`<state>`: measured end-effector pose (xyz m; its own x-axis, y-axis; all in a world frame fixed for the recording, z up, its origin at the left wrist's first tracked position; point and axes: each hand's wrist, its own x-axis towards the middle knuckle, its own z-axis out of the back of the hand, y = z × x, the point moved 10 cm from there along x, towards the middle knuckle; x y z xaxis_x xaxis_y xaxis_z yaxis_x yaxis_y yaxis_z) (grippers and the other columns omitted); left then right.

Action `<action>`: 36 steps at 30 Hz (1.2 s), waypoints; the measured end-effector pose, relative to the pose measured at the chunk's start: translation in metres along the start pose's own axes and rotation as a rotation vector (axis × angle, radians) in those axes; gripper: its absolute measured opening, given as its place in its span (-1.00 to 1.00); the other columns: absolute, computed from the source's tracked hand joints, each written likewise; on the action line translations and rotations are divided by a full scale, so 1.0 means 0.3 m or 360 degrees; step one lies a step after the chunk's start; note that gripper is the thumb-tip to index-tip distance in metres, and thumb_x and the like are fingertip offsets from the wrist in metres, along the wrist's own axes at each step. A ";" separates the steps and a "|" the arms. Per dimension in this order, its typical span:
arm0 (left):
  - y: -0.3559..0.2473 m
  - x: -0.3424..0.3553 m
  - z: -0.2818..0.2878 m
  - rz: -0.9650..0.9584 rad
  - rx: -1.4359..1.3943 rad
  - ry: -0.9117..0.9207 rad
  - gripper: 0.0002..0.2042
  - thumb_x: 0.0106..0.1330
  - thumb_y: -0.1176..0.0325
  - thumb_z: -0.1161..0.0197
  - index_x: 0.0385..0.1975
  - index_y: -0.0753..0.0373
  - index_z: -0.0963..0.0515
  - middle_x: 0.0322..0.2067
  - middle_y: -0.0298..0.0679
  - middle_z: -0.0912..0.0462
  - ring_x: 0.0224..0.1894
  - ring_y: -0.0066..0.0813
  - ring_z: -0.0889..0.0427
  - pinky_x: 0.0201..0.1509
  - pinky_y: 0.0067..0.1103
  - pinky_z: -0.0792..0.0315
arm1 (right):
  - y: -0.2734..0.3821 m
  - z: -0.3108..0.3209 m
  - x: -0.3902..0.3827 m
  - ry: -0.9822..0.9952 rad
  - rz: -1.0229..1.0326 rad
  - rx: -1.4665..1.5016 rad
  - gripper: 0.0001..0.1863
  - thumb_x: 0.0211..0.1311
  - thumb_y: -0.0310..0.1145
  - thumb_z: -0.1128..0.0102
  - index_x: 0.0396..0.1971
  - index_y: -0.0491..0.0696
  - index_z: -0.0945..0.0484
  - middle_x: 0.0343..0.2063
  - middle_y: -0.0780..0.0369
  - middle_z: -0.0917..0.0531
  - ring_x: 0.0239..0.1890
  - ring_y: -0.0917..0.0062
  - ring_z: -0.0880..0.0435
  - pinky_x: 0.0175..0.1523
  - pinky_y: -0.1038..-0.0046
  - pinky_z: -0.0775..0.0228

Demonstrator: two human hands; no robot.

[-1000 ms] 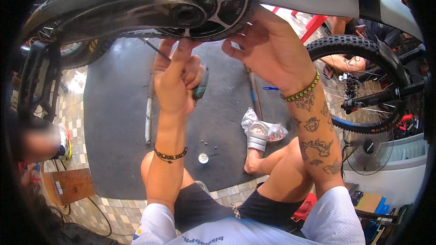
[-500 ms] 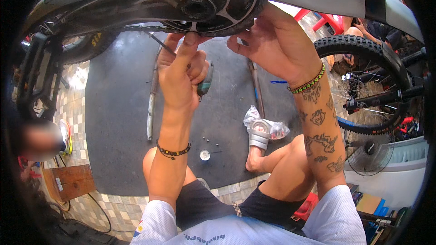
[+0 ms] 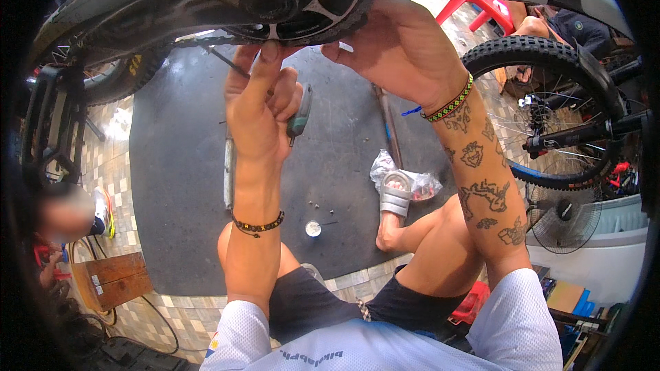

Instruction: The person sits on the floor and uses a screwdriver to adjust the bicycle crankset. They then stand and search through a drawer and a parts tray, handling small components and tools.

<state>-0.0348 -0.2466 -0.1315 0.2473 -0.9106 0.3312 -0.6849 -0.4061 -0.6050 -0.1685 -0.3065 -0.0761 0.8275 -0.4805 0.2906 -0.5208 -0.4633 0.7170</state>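
Above me hangs a bicycle frame with a crank arm and a chainring, its chain running off to the left. My left hand is closed around a screwdriver with a dark green handle. The shaft sticks out past the fingers toward the upper left, and the raised thumb and fingertips touch the chainring's lower edge. My right hand grips the chainring's right side from below. Its thumb is bent near the lower rim, while the other fingers are hidden behind the ring.
Below lies a dark mat with metal bars, a small white-topped container and tiny parts. A plastic bag lies by my sandalled foot. Bicycle wheel and fan stand right; a wooden box left. People sit nearby.
The chainring and both hands appear slightly farther left and higher in the picture, as the view has shifted. Both hands keep their places at the chainring, and the screwdriver stays in my left hand.
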 end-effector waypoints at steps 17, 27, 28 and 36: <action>-0.004 0.002 0.004 -0.0017 0.0015 0.0034 -0.61 0.53 0.25 -0.43 0.24 0.22 -0.55 0.00 0.03 -0.84 -0.67 -0.81 -0.14 -0.64 -0.77 -0.05 | 0.026 -0.012 -0.064 -0.0376 0.0374 -0.0267 -0.73 0.66 -0.17 -0.11 0.06 0.06 -0.73 0.03 0.32 -0.80 0.11 0.49 -0.68 0.34 0.13 -0.47; 0.007 0.000 0.023 -0.0051 0.0102 0.0045 -0.62 0.55 0.23 -0.39 0.25 0.20 -0.53 0.00 0.00 -0.84 -0.65 -0.82 -0.15 -0.65 -0.78 -0.06 | 0.039 -0.015 -0.065 -0.0272 0.0186 -0.0328 -0.72 0.66 -0.20 -0.14 0.14 0.03 -0.69 0.16 0.26 -0.74 0.16 0.47 -0.69 0.37 0.16 -0.45; -0.001 0.000 0.029 -0.0044 0.0096 0.0028 -0.63 0.56 0.24 -0.39 0.25 0.20 -0.53 0.02 0.00 -0.83 -0.65 -0.81 -0.15 -0.65 -0.78 -0.06 | 0.028 -0.017 -0.056 -0.0369 0.0176 -0.0240 -0.73 0.64 -0.24 -0.15 0.15 0.02 -0.68 0.12 0.27 -0.76 0.11 0.49 -0.71 0.31 0.23 -0.49; 0.004 0.002 -0.001 0.0010 0.0025 0.0003 -0.70 0.59 0.26 -0.35 0.20 0.20 -0.57 0.05 -0.03 -0.82 -0.64 -0.81 -0.11 -0.64 -0.78 -0.04 | -0.019 0.038 -0.008 -0.0413 0.0118 0.0016 -0.79 0.60 -0.26 -0.20 0.08 0.09 -0.70 -0.05 0.40 -0.80 -0.02 0.60 -0.72 0.11 0.36 -0.55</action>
<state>-0.0357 -0.2476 -0.1317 0.2420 -0.9129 0.3288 -0.6756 -0.4017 -0.6182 -0.1699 -0.3113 -0.0880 0.7061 -0.6877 0.1688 -0.5811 -0.4266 0.6931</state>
